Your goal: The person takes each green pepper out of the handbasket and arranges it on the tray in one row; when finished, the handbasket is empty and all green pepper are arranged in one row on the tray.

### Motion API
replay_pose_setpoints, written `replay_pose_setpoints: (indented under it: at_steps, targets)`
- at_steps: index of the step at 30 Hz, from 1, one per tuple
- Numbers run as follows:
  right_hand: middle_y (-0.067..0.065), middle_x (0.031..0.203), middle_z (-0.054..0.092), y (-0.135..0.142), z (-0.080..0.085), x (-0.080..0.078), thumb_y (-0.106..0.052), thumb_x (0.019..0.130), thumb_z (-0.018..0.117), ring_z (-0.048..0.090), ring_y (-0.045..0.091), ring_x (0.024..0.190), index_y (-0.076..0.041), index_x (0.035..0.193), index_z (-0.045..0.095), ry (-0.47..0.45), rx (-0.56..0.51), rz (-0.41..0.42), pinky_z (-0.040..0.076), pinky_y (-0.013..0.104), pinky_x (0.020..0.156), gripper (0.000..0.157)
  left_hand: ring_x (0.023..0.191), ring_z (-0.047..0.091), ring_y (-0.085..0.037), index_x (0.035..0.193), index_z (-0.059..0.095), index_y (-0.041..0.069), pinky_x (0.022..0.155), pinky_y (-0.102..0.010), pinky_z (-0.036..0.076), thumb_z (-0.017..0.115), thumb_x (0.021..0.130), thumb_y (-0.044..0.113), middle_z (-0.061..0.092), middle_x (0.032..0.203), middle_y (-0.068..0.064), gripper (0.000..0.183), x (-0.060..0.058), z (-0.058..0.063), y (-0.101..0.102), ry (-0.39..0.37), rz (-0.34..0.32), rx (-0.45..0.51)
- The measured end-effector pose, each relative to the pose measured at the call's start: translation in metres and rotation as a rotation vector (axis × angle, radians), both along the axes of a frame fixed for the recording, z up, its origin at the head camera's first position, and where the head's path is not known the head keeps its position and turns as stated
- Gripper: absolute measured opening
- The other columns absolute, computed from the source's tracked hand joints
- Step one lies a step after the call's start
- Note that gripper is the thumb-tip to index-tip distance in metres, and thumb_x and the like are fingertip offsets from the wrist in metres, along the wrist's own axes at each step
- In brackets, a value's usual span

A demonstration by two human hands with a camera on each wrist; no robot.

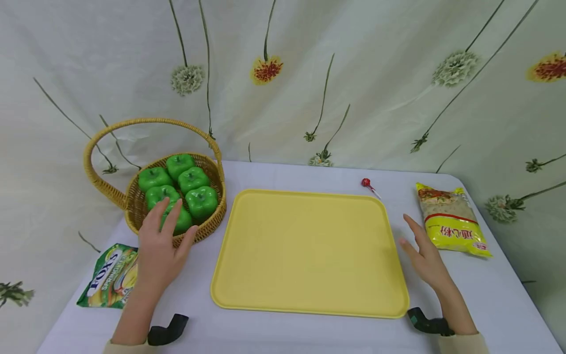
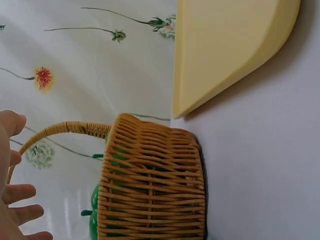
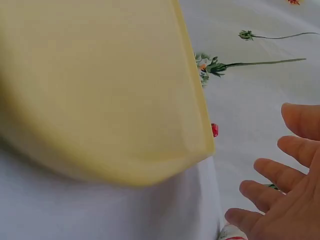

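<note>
Hands: the left hand [image 1: 160,250] is hovering by the near rim of the wicker basket [image 1: 213,227], fingers spread, thumb standing away, gripping nothing. In the left wrist view its fingertips are showing apart from the basket wall. The right hand [image 1: 425,258] is also holding its fingers spread, with nothing in them, between the right edge of the yellow tray [image 1: 309,255] and the yellow bag [image 1: 455,221].

Key relation: six green peppers [image 1: 201,202] are sitting in the basket, left of the tray on the white surface [image 1: 265,330]. The nearest pepper [image 1: 183,222] is lying just past the left fingers, partly hidden by them and showing between index finger and thumb.

Axes: the peppers are looking roundish, presenting no clear long axis; the tray's long side is running left to right.

Nearer hand: left, plainly; the tray's whole width is separating the right hand from the basket. Judgement: the basket's handle [image 1: 155,121] is arching beyond the peppers, so the near side is seeming the freer approach for the left hand.
</note>
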State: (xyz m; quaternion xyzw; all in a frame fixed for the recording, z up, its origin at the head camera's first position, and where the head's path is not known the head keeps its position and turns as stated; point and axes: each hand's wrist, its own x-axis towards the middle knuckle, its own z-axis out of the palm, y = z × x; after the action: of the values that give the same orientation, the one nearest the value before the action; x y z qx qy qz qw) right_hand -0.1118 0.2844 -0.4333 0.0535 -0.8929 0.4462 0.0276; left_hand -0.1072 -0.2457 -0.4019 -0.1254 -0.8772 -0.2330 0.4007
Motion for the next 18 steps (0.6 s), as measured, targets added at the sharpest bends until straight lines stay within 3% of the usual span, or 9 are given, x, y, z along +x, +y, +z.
replay_pose_setpoints:
  at_steps: [6, 11, 18]
  targets:
    - [0.024, 0.161, 0.013, 0.010, -0.014, -0.002, -0.022, 0.104, 0.046, 0.007, 0.049, 0.147, -0.004, 0.156, 0.017, -0.176, -0.116, 0.073, 0.013, 0.072, 0.111, 0.062, 0.123, 0.045, -0.051, 0.132, 0.058, -0.002, 0.100, -0.068, 0.033, 0.049, 0.097, 0.055, 0.051, 0.134, -0.031, 0.068, 0.005, 0.002, -0.015, 0.043, 0.003, 0.093]
    - [0.023, 0.161, 0.015, 0.015, -0.027, -0.003, -0.017, 0.104, 0.045, 0.007, 0.047, 0.147, -0.003, 0.155, 0.019, -0.186, -0.165, 0.116, 0.011, 0.068, 0.112, 0.059, 0.120, 0.048, -0.050, 0.130, 0.059, -0.004, 0.104, -0.056, 0.036, 0.060, 0.095, 0.034, 0.055, 0.132, -0.029, 0.052, 0.008, 0.006, -0.026, 0.076, 0.020, 0.178]
    - [0.023, 0.161, 0.016, 0.017, -0.036, 0.000, -0.020, 0.104, 0.046, 0.007, 0.047, 0.146, -0.005, 0.156, 0.020, -0.189, -0.136, 0.110, 0.010, 0.068, 0.112, 0.059, 0.128, 0.047, -0.040, 0.135, 0.056, 0.001, 0.111, -0.024, 0.032, 0.066, 0.089, 0.014, 0.055, 0.133, -0.025, 0.049, 0.011, 0.007, -0.032, 0.029, 0.015, 0.260]
